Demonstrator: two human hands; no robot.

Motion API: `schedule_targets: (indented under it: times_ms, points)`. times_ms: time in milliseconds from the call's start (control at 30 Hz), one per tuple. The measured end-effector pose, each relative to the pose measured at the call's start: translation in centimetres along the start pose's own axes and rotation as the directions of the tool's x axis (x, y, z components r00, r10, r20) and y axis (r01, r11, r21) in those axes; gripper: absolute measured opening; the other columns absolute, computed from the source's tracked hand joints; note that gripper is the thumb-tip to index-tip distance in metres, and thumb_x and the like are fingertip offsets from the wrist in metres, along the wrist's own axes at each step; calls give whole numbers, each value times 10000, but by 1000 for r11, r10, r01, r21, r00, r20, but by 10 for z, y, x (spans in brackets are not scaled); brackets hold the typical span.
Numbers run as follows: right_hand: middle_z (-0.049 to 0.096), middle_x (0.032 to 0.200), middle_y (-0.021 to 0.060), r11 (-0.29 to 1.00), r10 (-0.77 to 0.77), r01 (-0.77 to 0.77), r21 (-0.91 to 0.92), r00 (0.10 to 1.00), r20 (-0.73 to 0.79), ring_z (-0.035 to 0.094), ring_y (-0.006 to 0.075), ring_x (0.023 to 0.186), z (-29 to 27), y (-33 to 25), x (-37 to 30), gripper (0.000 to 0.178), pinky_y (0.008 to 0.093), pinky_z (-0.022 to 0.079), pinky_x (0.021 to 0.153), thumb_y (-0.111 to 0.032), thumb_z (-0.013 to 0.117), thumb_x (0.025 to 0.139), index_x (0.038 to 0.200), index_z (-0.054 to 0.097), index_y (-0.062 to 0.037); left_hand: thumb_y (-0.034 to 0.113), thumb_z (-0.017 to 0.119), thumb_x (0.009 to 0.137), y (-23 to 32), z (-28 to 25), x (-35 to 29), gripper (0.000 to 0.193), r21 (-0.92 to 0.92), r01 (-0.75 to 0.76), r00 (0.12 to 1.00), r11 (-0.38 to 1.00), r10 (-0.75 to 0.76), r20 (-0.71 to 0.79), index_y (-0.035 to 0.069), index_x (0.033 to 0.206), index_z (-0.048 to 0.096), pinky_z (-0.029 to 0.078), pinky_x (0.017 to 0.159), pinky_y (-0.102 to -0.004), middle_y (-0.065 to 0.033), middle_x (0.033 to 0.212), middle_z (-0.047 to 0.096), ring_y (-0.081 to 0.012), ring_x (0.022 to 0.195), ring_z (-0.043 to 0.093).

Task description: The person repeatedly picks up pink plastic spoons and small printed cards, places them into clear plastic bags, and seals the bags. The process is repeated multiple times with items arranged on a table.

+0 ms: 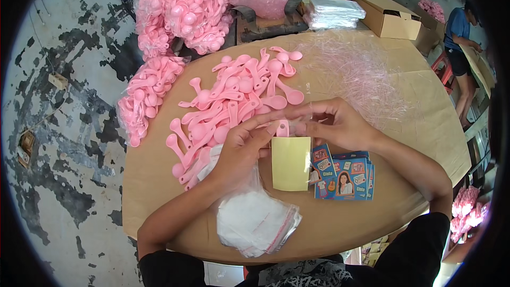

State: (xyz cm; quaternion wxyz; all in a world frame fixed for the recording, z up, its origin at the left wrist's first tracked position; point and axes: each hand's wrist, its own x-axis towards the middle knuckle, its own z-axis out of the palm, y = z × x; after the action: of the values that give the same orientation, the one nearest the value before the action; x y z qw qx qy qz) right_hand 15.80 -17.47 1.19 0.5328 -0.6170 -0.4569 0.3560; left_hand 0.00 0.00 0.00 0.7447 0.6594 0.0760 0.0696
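Pinching narrowly with left hand (246, 140) at ten o'clock and right hand (342, 123) at two of the yellow card (291, 165), could drop the pink spoon (283, 132) at its twelve o'clock, or bend that card, by holding too loosely or pushing hard.

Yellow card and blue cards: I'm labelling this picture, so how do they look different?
The yellow card shows a plain face; the blue cards show printed pictures. The yellow card appears single, while the blue cards overlap in a pile on the brown table covering. Both look rectangular.
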Motion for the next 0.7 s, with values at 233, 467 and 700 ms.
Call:
schedule_targets:
  times_ms: [233,467,700]
  points:
    - [690,943,55,968,-247,250,34,965,-84,591,60,847,-2,20,-6,295,243,498,751,6,561,882,1153,671,-34,192,518,994,4,6,-2,252,-105,15,1000,994,-16,-1,64,1206,563,531,789,-263,-36,1043,661,-108,932,646]
    - [704,871,77,866,-478,467,-181,878,-20,635,133,770,-14,20,-5,257,273,493,691,77,591,771,947,737,-41,91,467,983,-2,3,-2,182,-37,-78,997,996,78,-2,58,1129,571,514,741,-229,-4,1009,630,-57,884,604]
    - [701,770,53,752,-603,594,-286,795,65,625,191,720,-22,18,3,241,313,496,677,85,610,708,852,741,-57,60,423,976,-1,-3,-2,187,80,-142,989,987,138,53,43,1060,590,523,762,-240,-2,965,578,-80,937,608]
